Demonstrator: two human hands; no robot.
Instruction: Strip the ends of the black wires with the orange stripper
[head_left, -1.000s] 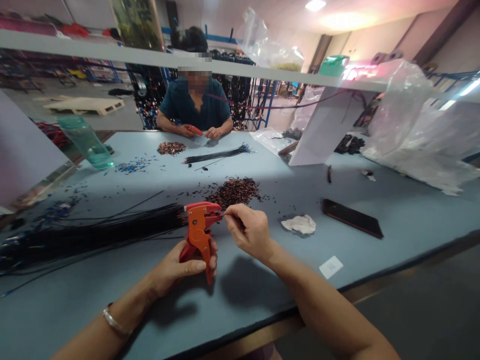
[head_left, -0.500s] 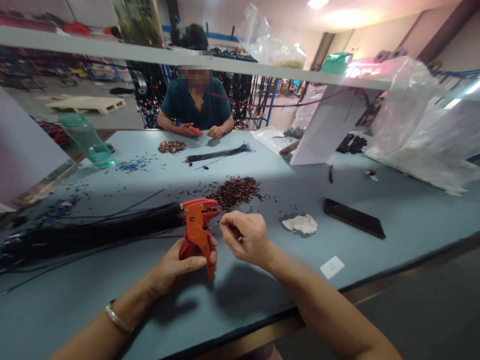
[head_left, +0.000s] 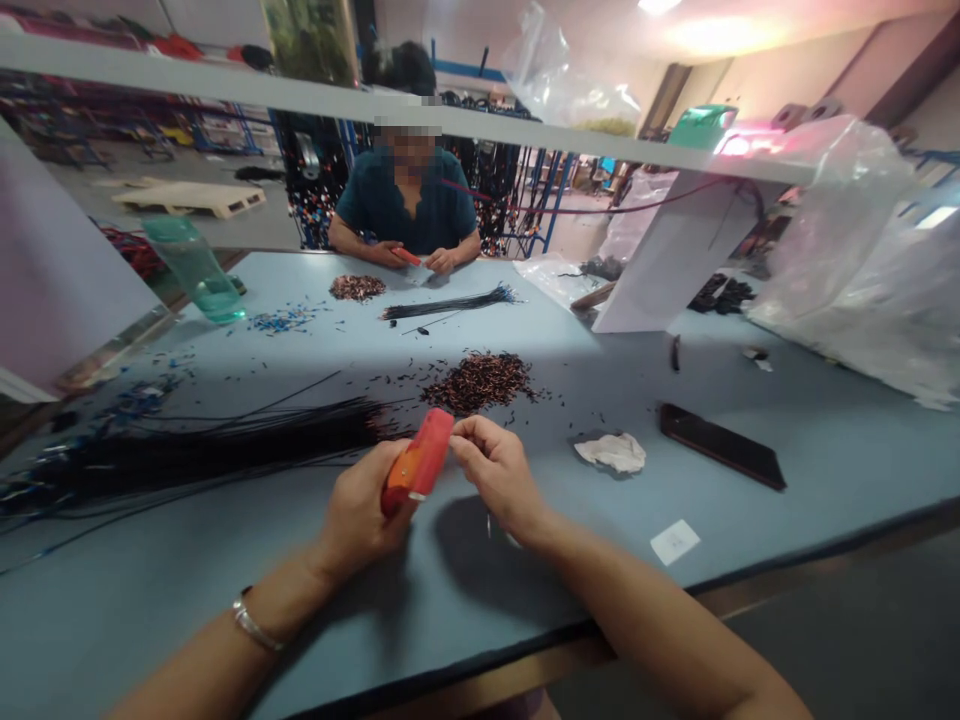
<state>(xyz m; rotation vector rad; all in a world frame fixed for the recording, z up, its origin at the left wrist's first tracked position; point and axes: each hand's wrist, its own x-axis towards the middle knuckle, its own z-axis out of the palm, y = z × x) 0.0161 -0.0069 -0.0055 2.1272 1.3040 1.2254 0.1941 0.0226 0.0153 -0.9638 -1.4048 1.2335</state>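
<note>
Your left hand [head_left: 367,515] is clenched around the handles of the orange wire stripper [head_left: 418,462], which points its head to about 1 o'clock, just above the worktop [head_left: 225,560]. Your right hand [head_left: 495,475] sits at 3 o'clock of the tool head, with its fingers [head_left: 466,437] pinched together right against the tip. I think they hold a thin wire there, but the view is too blurred to be sure.

The risks I see from here:

- The fingertips of your right hand are touching the head of the stripper. If the left hand squeezes now, the skin can be caught in the tool.
- If the wire is not seated straight, the blade may cut the strands and not only the cover.
- The bundle of black wires [head_left: 187,455] lies at 9 o'clock, very near your left hand. A turn of the wrist can drag loose wires out and tangle them.
- The pile of stripped scraps [head_left: 480,380] at 12 o'clock is close. A sleeve or the tool can scatter it toward the crumpled tissue [head_left: 615,452] and the dark phone [head_left: 721,445] at 3 o'clock.
</note>
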